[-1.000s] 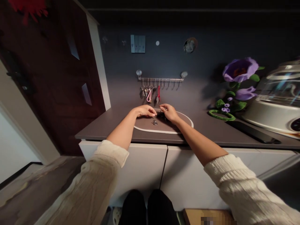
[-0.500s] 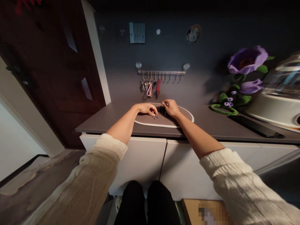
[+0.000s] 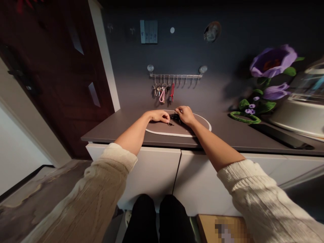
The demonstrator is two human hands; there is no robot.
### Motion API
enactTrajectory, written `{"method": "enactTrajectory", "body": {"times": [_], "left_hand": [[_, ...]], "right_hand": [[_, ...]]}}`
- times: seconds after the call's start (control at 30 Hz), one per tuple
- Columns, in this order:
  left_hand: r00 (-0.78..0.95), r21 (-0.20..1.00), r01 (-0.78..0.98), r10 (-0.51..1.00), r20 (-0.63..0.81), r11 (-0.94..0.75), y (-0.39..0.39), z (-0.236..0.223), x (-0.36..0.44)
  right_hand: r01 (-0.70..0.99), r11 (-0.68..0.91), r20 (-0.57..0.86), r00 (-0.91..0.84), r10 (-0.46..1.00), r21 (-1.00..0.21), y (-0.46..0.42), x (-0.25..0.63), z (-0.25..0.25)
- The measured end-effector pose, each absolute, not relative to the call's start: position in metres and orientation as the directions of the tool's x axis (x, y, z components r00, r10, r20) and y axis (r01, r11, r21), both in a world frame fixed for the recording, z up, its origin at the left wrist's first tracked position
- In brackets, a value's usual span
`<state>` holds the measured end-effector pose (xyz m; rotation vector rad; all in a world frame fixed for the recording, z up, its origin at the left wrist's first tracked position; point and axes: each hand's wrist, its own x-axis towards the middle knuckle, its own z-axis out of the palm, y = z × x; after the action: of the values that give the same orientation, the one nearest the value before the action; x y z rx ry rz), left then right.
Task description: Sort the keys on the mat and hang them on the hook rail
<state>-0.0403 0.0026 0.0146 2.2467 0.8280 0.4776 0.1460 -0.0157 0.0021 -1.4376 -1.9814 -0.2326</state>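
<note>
Both of my hands rest over an oval grey mat (image 3: 199, 130) with a white rim on the dark countertop (image 3: 113, 130). My left hand (image 3: 159, 116) has its fingers curled, pinching at a small metal key piece (image 3: 170, 124) that lies on the mat. My right hand (image 3: 185, 115) is closed on a dark key fob (image 3: 174, 117) between the two hands. On the wall just behind them hangs a hook rail (image 3: 176, 75) with several keys, a pink loop (image 3: 161, 97) and a red strap (image 3: 172, 91).
A dark wooden door (image 3: 55, 77) stands at the left. Purple artificial flowers (image 3: 272, 67) and a green ring (image 3: 244, 117) sit at the right, beside a white domed appliance (image 3: 301, 101). White cabinet doors (image 3: 152, 175) lie below the counter. A cardboard box (image 3: 217, 227) is on the floor.
The small metal piece has shifted slightly right on the mat as my left hand's fingers worked on it. Both hands stay close together over the mat; the view tilted up a little.
</note>
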Motion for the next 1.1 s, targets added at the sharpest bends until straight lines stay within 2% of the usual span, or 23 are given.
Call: {"method": "enactTrajectory", "body": {"times": [0.23,0.47,0.7,0.93,1.1], "left_hand": [[0.667,0.689,0.418,0.715,0.211,-0.592,0.004,0.012,-0.038],[0.519,0.829,0.352,0.828,0.214,-0.435,0.006,0.011,-0.035],[0.424,0.852,0.29,0.856,0.294,-0.436,0.01,0.013,-0.035],[0.416,0.86,0.253,0.852,0.317,-0.443,0.009,0.014,-0.031],[0.427,0.87,0.216,0.844,0.325,-0.444,0.008,0.014,-0.03]], "right_hand": [[0.899,0.375,0.586,-0.182,0.79,-0.225,-0.019,0.145,0.004],[0.866,0.422,0.626,-0.175,0.76,-0.269,-0.022,0.144,0.007],[0.836,0.485,0.645,-0.225,0.73,-0.257,-0.024,0.141,0.005],[0.88,0.438,0.594,-0.254,0.763,-0.186,-0.024,0.142,0.004],[0.886,0.422,0.59,-0.238,0.771,-0.194,-0.025,0.141,0.005]]}}
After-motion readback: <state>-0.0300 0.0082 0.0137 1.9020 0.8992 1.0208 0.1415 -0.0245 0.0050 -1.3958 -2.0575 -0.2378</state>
